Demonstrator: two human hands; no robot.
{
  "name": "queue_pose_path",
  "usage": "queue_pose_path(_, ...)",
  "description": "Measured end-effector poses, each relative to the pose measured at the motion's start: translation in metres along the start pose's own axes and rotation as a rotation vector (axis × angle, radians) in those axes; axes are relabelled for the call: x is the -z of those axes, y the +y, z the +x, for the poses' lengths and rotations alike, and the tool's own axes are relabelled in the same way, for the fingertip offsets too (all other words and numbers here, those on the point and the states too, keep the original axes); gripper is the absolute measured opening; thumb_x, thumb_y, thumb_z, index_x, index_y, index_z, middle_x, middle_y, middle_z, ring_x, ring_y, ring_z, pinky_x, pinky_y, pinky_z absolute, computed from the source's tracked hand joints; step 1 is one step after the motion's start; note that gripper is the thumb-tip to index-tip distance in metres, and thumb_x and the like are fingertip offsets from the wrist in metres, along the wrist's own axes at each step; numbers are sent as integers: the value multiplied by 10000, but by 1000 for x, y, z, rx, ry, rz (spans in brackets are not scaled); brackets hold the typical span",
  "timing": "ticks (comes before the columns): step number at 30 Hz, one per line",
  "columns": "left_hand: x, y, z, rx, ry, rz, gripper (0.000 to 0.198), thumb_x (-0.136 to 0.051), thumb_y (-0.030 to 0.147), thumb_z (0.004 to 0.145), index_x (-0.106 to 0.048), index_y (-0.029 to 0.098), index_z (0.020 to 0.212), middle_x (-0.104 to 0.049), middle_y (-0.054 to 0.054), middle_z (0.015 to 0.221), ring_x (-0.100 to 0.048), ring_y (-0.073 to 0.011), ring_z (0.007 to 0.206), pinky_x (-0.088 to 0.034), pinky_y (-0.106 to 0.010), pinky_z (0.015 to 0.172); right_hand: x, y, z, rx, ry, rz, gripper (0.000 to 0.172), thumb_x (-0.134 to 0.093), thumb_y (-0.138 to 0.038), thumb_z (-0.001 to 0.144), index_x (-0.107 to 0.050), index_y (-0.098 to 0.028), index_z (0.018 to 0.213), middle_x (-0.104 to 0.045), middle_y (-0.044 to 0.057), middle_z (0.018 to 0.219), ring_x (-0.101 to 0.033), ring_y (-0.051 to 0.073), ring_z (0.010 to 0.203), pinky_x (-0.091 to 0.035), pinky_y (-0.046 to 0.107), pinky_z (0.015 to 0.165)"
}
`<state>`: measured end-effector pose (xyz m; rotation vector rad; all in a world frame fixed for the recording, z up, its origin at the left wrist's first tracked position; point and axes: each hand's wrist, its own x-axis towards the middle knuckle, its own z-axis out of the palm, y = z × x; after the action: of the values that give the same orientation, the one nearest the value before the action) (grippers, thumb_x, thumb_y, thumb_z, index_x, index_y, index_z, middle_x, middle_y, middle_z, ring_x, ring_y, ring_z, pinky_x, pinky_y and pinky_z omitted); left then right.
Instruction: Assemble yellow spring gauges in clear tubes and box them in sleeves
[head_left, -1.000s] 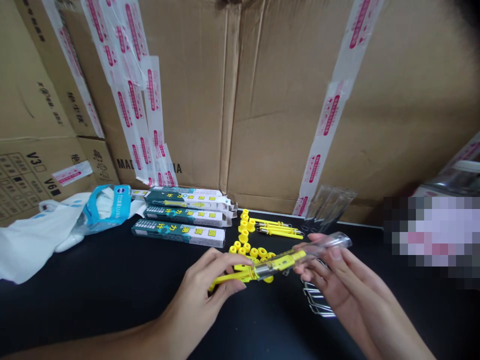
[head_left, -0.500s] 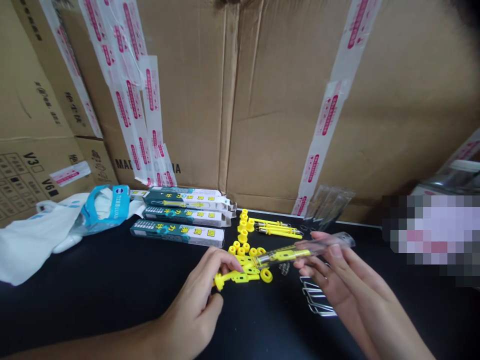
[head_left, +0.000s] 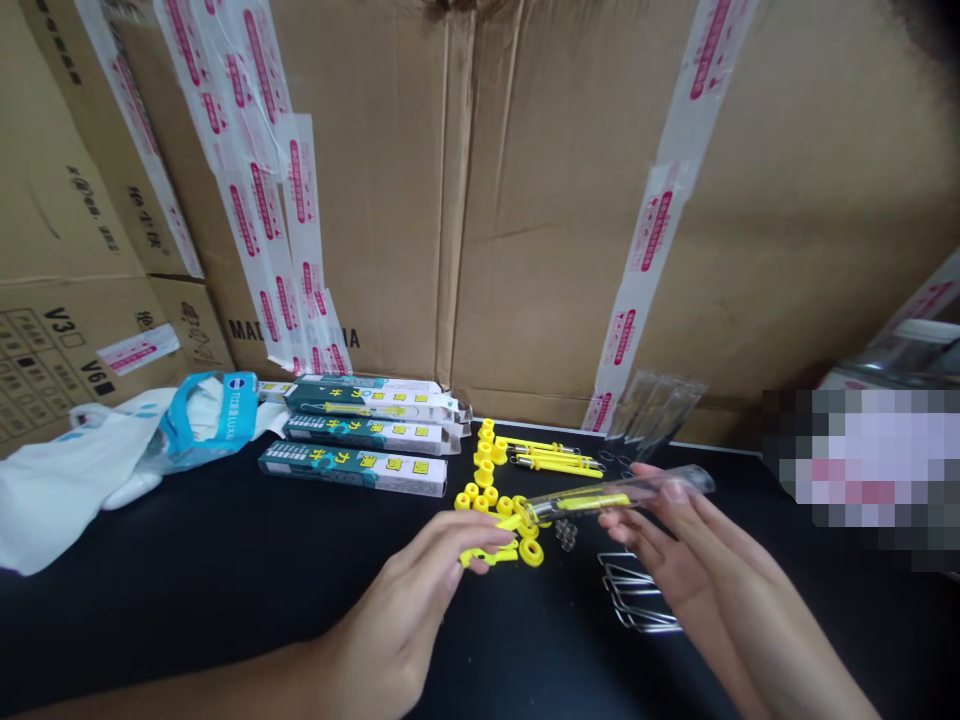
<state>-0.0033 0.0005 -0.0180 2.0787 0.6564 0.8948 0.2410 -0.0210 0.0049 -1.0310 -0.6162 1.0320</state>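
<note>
At the black bench (head_left: 187, 610), my right hand (head_left: 694, 570) pinches a clear tube (head_left: 622, 492); my half-curled left hand (head_left: 397, 620), grip unclear, reaches loose yellow parts (head_left: 487, 550), boxed sets (head_left: 352, 468) lined up behind.

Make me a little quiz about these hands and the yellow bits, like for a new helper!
1. Which hand holds the clear plastic tube?
2. True or false: the yellow plastic rings lie on a black tabletop.
3. What lies just below the right hand: A) bent metal wire pieces, B) a glass bottle, or C) scissors?

Key: 1 right hand; 2 true; 3 A.
</note>
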Motion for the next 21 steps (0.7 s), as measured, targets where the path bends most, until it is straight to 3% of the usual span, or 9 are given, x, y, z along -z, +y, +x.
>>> queue_pose_path(3,0,0,-1,-25,-88,-45,551,-341,49,988,-455,358,1429,-482,-5,1496,-457,-189,1376,-452,-326,1098,1,-2,1,-13,9,22,374,-871,-448,681,-757,-229,962,-738,25,869,-679,168,716,-622,198,678)
queue_pose_path(5,-1,0,0,14,-85,-78,573,-381,44,975,-451,373,1440,-498,4,1495,-483,-191,1363,-501,-312,1050,3,-2,3,-29,8,41,364,-856,-450,701,-756,-234,978,-731,26,866,-664,166,710,-621,195,663)
queue_pose_path(8,-3,1,2,125,-23,-184,459,-463,139,993,-517,344,1400,-637,-26,1351,-661,-191,1154,-587,-286,910,4,0,4,-67,-17,56,317,-817,-460,749,-757,-254,982,-702,16,819,-644,168,709,-613,191,636)
queue_pose_path(12,-8,-1,5,311,34,-483,436,-683,308,901,-608,258,1328,-729,-84,1187,-732,-244,1033,-629,-329,831,1,1,1,-58,-69,41,312,-846,-455,710,-766,-256,936,-684,9,760,-637,173,678,-611,218,634)
queue_pose_path(16,-11,-2,8,425,66,-591,488,-820,237,730,-702,197,1201,-786,-66,934,-770,-248,856,-647,-320,710,-5,1,-5,-46,-117,7,337,-850,-476,703,-770,-243,932,-733,35,759,-661,175,653,-602,244,642)
queue_pose_path(21,-8,1,7,477,51,-573,404,-794,102,669,-720,170,1060,-787,-15,749,-762,-196,669,-611,-253,623,-5,5,-10,-91,-280,-27,329,-810,-471,775,-750,-230,991,-749,46,731,-688,176,654,-585,250,637)
